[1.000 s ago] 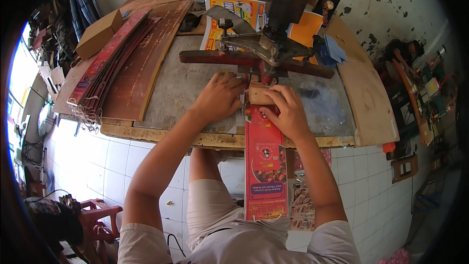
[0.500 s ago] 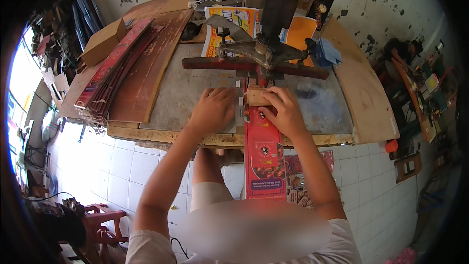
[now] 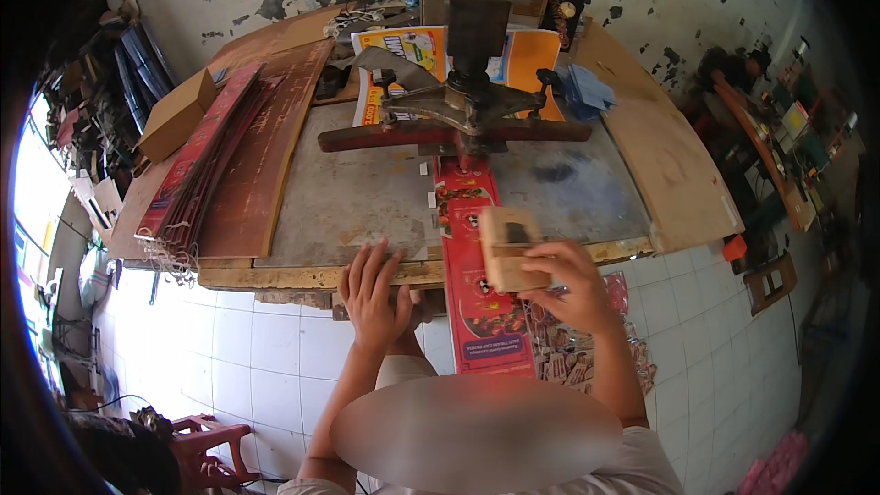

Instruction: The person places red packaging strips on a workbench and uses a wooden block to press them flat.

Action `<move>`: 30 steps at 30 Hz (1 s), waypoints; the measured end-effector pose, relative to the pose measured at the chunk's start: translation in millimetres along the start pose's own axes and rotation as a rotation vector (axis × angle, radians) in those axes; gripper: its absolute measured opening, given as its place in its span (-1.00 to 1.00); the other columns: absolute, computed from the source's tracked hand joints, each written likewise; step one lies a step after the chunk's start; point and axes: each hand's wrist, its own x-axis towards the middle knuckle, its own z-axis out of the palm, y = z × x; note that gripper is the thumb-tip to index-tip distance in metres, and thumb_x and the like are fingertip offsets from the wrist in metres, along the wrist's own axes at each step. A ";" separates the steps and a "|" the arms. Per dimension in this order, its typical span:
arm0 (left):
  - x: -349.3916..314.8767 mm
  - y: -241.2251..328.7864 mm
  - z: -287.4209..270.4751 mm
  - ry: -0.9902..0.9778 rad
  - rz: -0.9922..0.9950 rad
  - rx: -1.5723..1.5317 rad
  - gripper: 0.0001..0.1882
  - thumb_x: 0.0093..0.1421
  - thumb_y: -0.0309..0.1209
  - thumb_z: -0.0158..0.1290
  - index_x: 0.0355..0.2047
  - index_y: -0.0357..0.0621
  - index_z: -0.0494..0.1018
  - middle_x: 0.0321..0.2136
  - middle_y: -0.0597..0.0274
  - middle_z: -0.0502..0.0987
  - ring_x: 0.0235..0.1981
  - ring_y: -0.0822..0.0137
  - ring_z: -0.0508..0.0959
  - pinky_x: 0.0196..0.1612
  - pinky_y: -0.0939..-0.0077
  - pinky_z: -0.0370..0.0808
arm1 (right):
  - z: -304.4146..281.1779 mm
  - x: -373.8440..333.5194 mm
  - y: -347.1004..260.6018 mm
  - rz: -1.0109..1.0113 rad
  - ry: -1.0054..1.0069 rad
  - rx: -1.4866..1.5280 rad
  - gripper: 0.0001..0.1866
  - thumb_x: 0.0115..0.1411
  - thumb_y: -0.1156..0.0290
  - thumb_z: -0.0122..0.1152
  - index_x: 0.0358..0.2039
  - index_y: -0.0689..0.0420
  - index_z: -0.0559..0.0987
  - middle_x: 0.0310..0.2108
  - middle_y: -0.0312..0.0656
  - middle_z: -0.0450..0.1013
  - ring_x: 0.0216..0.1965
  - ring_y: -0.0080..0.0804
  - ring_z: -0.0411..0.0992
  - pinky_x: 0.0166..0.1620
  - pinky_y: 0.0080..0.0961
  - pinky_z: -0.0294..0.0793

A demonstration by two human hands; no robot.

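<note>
The right hand's [image 3: 576, 291] grip is clasped around a wooden block [image 3: 502, 247], tilted at the desk's [image 3: 293, 277] front edge; the left hand [image 3: 374, 310], its grip released, has fingers spread over that edge; between them a red printed strip [image 3: 465, 252] runs from below the press [image 3: 463, 110] and overhangs the front edge; a red strip stack [image 3: 203, 151] lies toward the left edge, beside a cardboard box [image 3: 177, 115].

We see a red strip [image 3: 466, 261] (purple-banded toward its six-o'clock end), a tan block [image 3: 500, 231], an orange sheet [image 3: 530, 50] at one o'clock.
</note>
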 end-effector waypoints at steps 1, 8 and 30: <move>-10.9 -3.7 5.9 0.034 0.013 0.039 -0.46 0.43 -0.14 0.11 0.35 0.00 0.59 0.49 0.10 0.49 0.54 -0.07 0.38 0.60 -0.14 0.10 | -13.5 -10.4 2.2 0.085 0.034 -0.037 -0.51 0.12 0.38 0.71 0.07 0.03 0.73 0.20 -0.20 0.60 0.23 -0.06 0.56 0.26 -0.09 0.56; -35.4 -14.8 33.7 0.114 0.029 0.122 -0.42 0.51 -0.02 -0.01 0.40 0.02 0.57 0.56 -0.05 0.38 0.62 -0.16 0.24 0.65 -0.20 -0.10 | -125.1 -69.4 145.7 0.490 0.426 -0.444 -0.59 0.32 0.41 0.57 0.14 0.11 0.66 0.15 -0.04 0.57 0.22 0.03 0.55 0.30 -0.10 0.53; -45.7 -22.9 42.4 0.124 0.057 0.168 -0.42 0.54 0.04 0.01 0.37 0.00 0.55 0.52 -0.02 0.42 0.61 -0.17 0.24 0.68 -0.20 -0.19 | 117.5 -83.4 110.8 0.161 0.692 -0.576 -0.43 0.70 -0.01 -0.19 0.42 0.06 0.53 0.52 -0.05 0.37 0.64 0.16 0.10 0.64 0.36 -0.14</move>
